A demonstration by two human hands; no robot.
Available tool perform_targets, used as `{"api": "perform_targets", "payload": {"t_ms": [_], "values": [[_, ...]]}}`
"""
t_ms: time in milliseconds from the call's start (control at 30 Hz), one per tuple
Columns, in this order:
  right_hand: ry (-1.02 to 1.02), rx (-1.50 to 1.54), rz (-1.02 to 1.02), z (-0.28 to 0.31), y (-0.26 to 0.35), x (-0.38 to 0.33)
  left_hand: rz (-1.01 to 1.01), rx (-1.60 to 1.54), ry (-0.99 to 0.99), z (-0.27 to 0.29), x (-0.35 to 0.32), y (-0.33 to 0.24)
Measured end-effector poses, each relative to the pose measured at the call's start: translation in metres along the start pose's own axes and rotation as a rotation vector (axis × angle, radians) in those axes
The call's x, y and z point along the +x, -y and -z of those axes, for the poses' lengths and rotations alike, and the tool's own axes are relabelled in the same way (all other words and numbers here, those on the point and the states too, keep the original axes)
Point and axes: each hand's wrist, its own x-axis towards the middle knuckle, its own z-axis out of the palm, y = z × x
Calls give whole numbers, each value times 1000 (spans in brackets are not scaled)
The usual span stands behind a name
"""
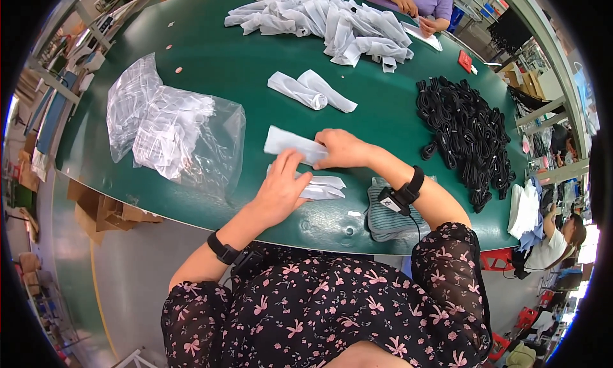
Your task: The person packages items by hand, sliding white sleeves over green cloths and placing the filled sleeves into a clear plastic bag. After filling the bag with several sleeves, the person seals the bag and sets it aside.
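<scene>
A flat white sleeve-like pouch (pixel 290 142) lies slanted in front of me above the green table. My right hand (pixel 341 149) pinches its right end between thumb and fingers. My left hand (pixel 280 184) is at the pouch's lower edge, its fingers apart and partly bent; whether they grip it I cannot tell. Just below, several folded white pouches (pixel 324 188) lie on the table, partly hidden by my left hand. Farther off rest two rolled white pouches (pixel 310 92), side by side.
On the green table (pixel 211 61), clear plastic bags (pixel 179 132) of white pouches lie left. A heap of white pouches (pixel 332 23) sits at the far side, near a co-worker's hands (pixel 418 17). Bundled black cables (pixel 463 135) cover the right. A striped grey cloth (pixel 389 215) lies near my right forearm.
</scene>
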Motion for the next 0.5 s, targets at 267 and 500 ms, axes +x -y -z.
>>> {"api": "perform_targets", "payload": {"t_ms": [267, 500], "values": [[3, 165, 16, 13, 3, 13, -19, 74, 53, -5, -3, 15], [-633, -424, 112, 3, -35, 75, 135, -80, 77, -4, 1, 10]]}}
